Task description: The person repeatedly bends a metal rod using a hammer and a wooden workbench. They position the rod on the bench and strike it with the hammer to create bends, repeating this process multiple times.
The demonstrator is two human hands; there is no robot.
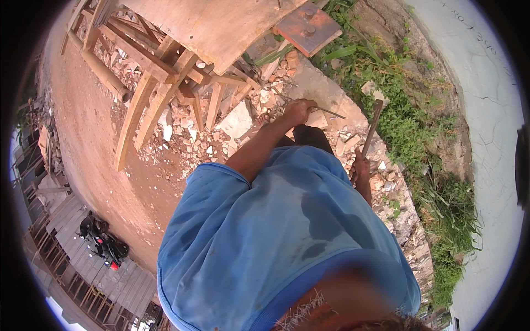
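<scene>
My left hand (301, 111) is closed around a thin metal rod (331, 113), whose free end points right over a flat grey concrete surface (326, 88). Lower and to the right, my right hand (361, 170) grips a long brown stick-like handle (373, 126) that slants up and away. Its far end lies beside a pale broken block (375, 91) among the plants; whether the two are joined I cannot tell. Broken masonry rubble (270, 102) lies around both hands, with a larger pale chunk (237, 120) left of my left hand.
Ahead stands a wooden board (210, 25) on timber legs (135, 118). A rusty metal plate (309, 27) with round studs sits at its right corner. A bamboo pole (105, 71) lies left. Green plants (406, 129) and a pale wall (491, 138) run along the right; a motorcycle (104, 240) stands lower left.
</scene>
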